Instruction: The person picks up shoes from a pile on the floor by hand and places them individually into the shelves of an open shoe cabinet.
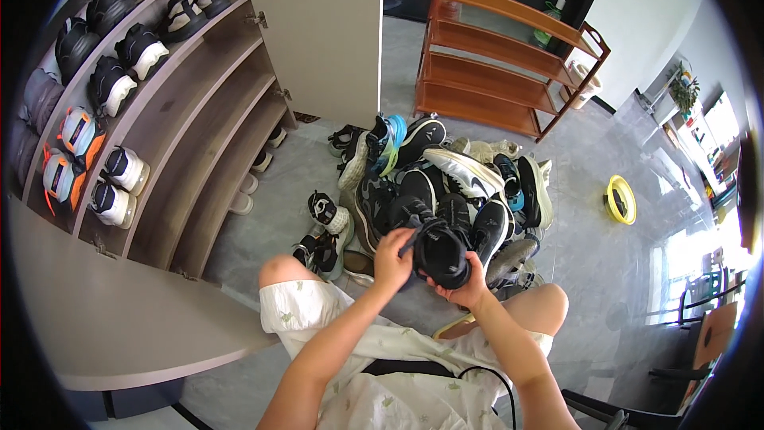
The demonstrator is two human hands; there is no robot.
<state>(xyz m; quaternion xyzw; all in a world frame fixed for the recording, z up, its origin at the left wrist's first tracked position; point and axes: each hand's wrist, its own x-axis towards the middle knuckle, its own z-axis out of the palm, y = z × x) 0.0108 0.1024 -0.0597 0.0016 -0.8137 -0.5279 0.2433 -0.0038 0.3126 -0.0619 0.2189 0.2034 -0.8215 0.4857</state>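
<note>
Left hand: the left hand (pixel 390 259) is closed, fingers pinching a dark strap or lace at the shoe's upper.
Right hand: the right hand (pixel 469 285) grips the shoe's near end from the right and below.
Room by the knees: both hands work between the left knee (pixel 283 270) and right knee (pixel 549 302); the pile of shoes (pixel 418 185) begins just beyond them.
Open sides: grey floor (pixel 585 271) stretches right of the pile, out past a yellow basin (pixel 630 201).
Edges: the shoe cabinet (pixel 189 99) bounds the left, its tall door (pixel 318 32) swung out; a brown rack (pixel 485 78) stands behind the pile.
Held shoe: the black shoe (pixel 440 259) is in front of the person, at the pile's near side, opening facing up, with pale markings near its tongue. Whether it touches the pile, I cannot tell.
</note>
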